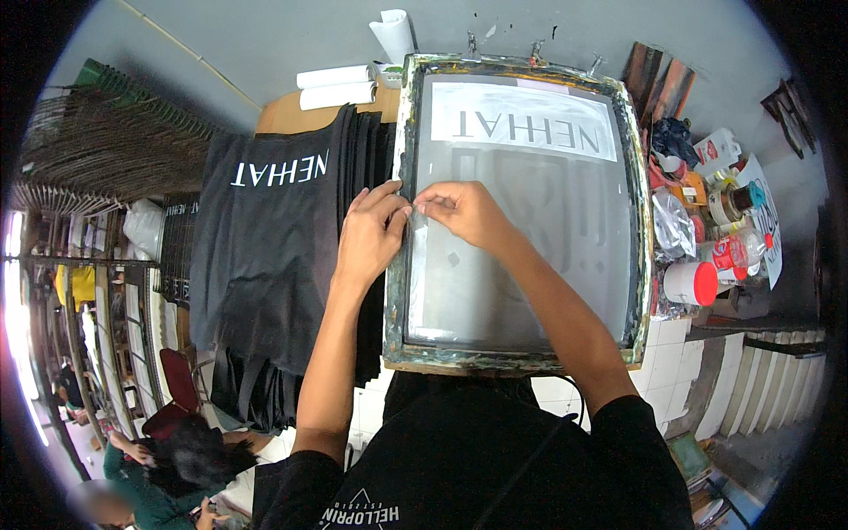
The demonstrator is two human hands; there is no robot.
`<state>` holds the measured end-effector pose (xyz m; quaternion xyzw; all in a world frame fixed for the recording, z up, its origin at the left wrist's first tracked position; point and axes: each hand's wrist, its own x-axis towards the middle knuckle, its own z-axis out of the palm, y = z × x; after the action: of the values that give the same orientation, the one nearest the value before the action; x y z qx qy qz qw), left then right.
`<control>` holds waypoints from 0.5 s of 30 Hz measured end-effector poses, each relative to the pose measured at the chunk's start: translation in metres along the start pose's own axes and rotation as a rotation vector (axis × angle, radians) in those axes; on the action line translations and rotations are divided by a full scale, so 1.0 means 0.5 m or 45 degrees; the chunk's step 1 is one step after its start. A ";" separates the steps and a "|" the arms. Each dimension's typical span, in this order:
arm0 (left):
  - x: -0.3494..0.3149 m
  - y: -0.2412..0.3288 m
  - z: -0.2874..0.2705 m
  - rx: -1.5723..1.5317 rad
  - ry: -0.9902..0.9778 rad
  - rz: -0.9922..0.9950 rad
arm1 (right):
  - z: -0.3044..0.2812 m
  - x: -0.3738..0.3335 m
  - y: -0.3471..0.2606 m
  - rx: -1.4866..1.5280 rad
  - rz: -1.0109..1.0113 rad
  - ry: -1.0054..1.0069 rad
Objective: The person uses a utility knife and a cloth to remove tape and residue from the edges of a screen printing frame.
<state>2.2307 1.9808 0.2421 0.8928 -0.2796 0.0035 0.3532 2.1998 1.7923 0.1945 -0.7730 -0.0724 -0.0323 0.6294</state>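
Observation:
A screen-printing frame [397, 305] with a paint-stained rim lies in front of me. Its grey mesh [521, 300] bears a pale panel [446, 110] with lettering near the far end. At the frame's left rim, my left hand [373, 231] and my right hand [468, 212] come close together, fingertips nearly meeting. Both are closed in a pinch; whatever lies between the fingers is too small to make out. My right forearm crosses above the mesh. Left of the frame lies a stack of black fabric bags [265, 238], the top one printed with white letters.
Rolls of white paper [336, 86] lie beyond the bags. At right are a white tub with a red lid [687, 284], jars, bottles and plastic wrap [673, 225]. Dark wire racks [115, 132] stand at left. Another person [168, 468] is at lower left, near a dark red chair [179, 389].

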 end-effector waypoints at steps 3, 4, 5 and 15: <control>-0.003 -0.006 -0.001 0.018 0.016 0.008 | -0.006 -0.002 -0.031 -0.166 0.090 -0.044; -0.006 -0.008 0.002 0.029 0.030 0.013 | 0.005 -0.005 -0.027 -0.247 0.005 0.022; -0.005 -0.005 0.005 0.037 0.040 0.023 | 0.018 -0.009 -0.024 -0.329 -0.078 0.094; 0.006 -0.009 0.002 0.119 0.036 0.116 | -0.103 -0.012 -0.026 -0.688 -0.007 0.169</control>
<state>2.2355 1.9815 0.2390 0.8944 -0.3146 0.0455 0.3146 2.1938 1.7441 0.2169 -0.9089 -0.0220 -0.1027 0.4036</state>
